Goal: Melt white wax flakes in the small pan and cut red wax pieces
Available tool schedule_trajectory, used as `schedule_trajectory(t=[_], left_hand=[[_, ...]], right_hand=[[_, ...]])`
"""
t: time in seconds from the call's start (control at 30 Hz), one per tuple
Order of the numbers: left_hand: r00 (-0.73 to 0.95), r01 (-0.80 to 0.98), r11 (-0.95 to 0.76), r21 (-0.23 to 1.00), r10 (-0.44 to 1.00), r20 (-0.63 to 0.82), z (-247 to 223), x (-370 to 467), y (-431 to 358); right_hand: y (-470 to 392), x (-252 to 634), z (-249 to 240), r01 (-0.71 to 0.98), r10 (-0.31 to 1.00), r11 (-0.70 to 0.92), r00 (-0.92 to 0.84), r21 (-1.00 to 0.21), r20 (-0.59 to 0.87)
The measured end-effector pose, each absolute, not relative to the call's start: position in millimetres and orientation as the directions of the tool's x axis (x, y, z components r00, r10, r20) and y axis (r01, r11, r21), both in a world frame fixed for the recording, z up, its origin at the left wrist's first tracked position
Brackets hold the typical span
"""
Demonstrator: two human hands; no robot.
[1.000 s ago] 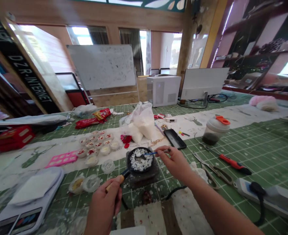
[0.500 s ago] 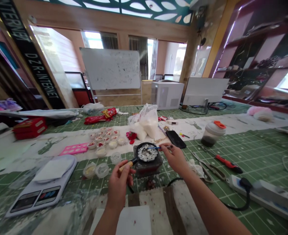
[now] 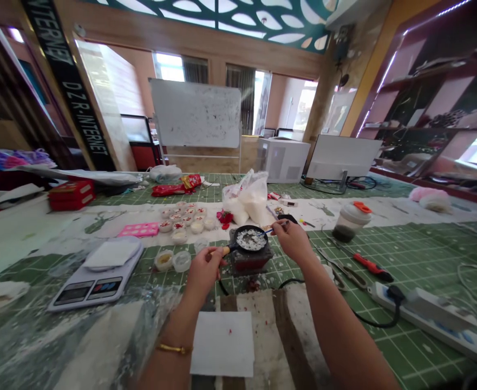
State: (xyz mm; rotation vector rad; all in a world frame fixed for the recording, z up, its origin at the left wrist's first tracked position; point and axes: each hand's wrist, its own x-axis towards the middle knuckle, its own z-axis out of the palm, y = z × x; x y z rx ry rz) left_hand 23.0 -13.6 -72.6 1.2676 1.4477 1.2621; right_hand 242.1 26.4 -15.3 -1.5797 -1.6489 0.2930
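A small black pan [image 3: 252, 239] rests on a dark square burner [image 3: 251, 263], with white pieces in it. My left hand [image 3: 206, 268] is closed on the pan's wooden handle [image 3: 226, 250]. Over the pan's right edge, my right hand [image 3: 293, 238] pinches a thin blue stick [image 3: 268, 231] whose tip reaches the white pieces. A white paper sheet [image 3: 222, 344] lies in front of the burner. Just behind the pan stands a clear plastic bag [image 3: 252, 203] holding white material.
Left are a kitchen scale [image 3: 100, 276], small cups [image 3: 181, 261] and a pink mould [image 3: 138, 229]. Right are a phone [image 3: 287, 218], a lidded jar [image 3: 351, 222], scissors [image 3: 354, 276], a red-handled tool [image 3: 372, 266] and a power strip [image 3: 433, 325].
The camera view has shifted, so most things sit further right in it. The white pieces in the pan look flatter, with more of the dark bottom showing. Both hands keep their holds.
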Motion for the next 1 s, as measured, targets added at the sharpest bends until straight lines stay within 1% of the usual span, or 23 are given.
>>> schedule_trajectory(t=[0.1,0.23,0.37,0.47,0.53,0.67,0.73,0.77,0.9,1.0], left_hand=[[-0.027,0.375,0.036,0.926,0.999,-0.028,-48.0,9.5,-8.3],[0.114,0.626,0.018,0.780,0.987,-0.114,-18.5,2.5,2.6],[0.214,0.767,-0.038,0.641,0.956,-0.200,-7.5,3.9,9.5],[0.264,0.812,-0.092,0.577,0.939,-0.221,-9.6,2.6,11.9],[0.285,0.829,-0.125,0.545,0.933,-0.218,-12.8,-0.4,13.3],[0.306,0.850,-0.158,0.503,0.925,-0.226,-17.0,-6.1,16.2],[0.312,0.854,-0.168,0.493,0.923,-0.226,-17.6,-7.2,17.3],[0.315,0.855,-0.173,0.489,0.922,-0.224,-17.7,-7.5,17.7],[0.324,0.858,-0.197,0.474,0.924,-0.203,-17.8,-8.1,18.3],[0.322,0.863,-0.211,0.460,0.930,-0.177,-17.5,-8.9,16.7]], right_hand=[[26.0,241.7,-7.8,0.740,0.923,0.207,0.068,-0.640,0.378],[22.1,235.5,-4.0,0.752,0.939,0.241,-0.021,-0.613,0.343],[15.7,227.9,-0.7,0.756,0.931,0.279,-0.063,-0.591,0.360],[13.2,224.5,1.0,0.758,0.926,0.326,-0.135,-0.565,0.354],[14.3,224.3,1.1,0.773,0.925,0.320,-0.130,-0.548,0.357],[16.7,227.1,1.6,0.861,0.934,0.210,-0.037,-0.463,0.355],[15.1,227.6,2.6,0.893,0.943,0.175,-0.030,-0.416,0.332],[13.7,227.3,3.2,0.895,0.946,0.178,-0.042,-0.409,0.321],[8.3,224.0,4.5,0.865,0.943,0.236,-0.094,-0.444,0.318],[7.8,222.6,4.1,0.875,0.946,0.230,-0.099,-0.426,0.308]])
